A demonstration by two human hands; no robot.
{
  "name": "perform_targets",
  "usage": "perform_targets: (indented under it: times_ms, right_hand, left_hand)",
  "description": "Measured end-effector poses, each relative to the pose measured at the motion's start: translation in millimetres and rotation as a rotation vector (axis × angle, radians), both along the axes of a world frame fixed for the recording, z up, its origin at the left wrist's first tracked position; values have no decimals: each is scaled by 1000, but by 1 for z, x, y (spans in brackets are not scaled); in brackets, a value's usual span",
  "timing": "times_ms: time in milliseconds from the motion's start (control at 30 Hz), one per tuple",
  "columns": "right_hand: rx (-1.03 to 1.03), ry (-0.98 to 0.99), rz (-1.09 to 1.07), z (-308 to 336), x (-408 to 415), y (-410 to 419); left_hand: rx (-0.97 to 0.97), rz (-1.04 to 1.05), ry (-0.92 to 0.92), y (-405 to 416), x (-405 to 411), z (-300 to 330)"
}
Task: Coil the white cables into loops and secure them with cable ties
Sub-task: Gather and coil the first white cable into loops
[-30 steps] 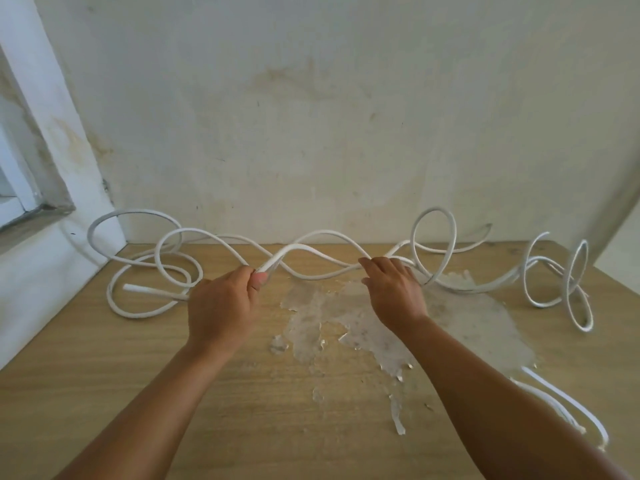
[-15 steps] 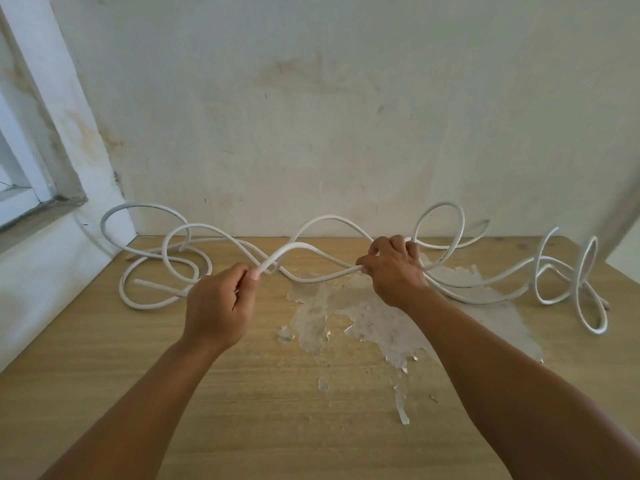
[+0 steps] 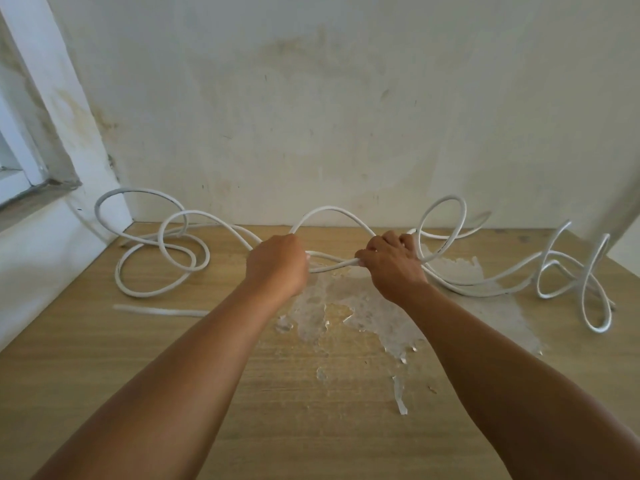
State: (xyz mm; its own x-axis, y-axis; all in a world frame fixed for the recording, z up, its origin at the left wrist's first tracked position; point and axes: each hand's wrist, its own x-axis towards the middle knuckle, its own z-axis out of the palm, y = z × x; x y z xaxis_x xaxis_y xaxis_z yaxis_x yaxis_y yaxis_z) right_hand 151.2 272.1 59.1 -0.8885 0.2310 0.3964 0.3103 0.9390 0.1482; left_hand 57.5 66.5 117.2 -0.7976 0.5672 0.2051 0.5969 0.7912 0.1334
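A long white cable (image 3: 332,212) sprawls in loose tangled loops along the back of the wooden table (image 3: 138,358), from the left corner to the far right. My left hand (image 3: 277,263) is closed around the cable near the middle. My right hand (image 3: 391,261) grips it a short way to the right, with a short stretch of cable held taut between the two fists. Loops (image 3: 162,258) lie flat at the left; upright loops (image 3: 588,292) stand at the right. A short white strip (image 3: 159,310) lies flat on the table left of my left forearm.
The table butts against a stained white wall (image 3: 346,116) at the back and a window sill (image 3: 31,199) at the left. A patch of peeled, flaking surface (image 3: 360,306) spreads under my right hand.
Both hands moved away from me and closer together along the cable. The left hand slid up over the cable end it held. The left loops have shifted on the table.
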Motion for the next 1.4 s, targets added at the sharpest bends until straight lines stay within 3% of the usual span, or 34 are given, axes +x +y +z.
perform_targets:
  times_ms: [233, 333, 533, 900, 1100, 1233, 1400]
  right_hand:
    - [92, 2, 2, 0, 4, 20]
    - [99, 31, 12, -1, -2, 20]
    - [47, 61, -4, -9, -10, 13]
    - [39, 45, 35, -7, -7, 13]
    - [107, 56, 93, -9, -1, 31]
    - [-38, -20, 72, -6, 1, 48]
    - [-384, -136, 31, 5, 4, 54]
  left_hand:
    - [184, 49, 54, -58, -24, -12]
    - [270, 42, -60, -82, -33, -22]
    - [194, 9, -228, -81, -27, -31]
    - [-75, -60, 109, 7, -15, -35]
    - [-21, -45, 172, -10, -28, -38]
    - [-16, 3, 228, -47, -37, -33]
    - [16, 53, 200, -85, -38, -31]
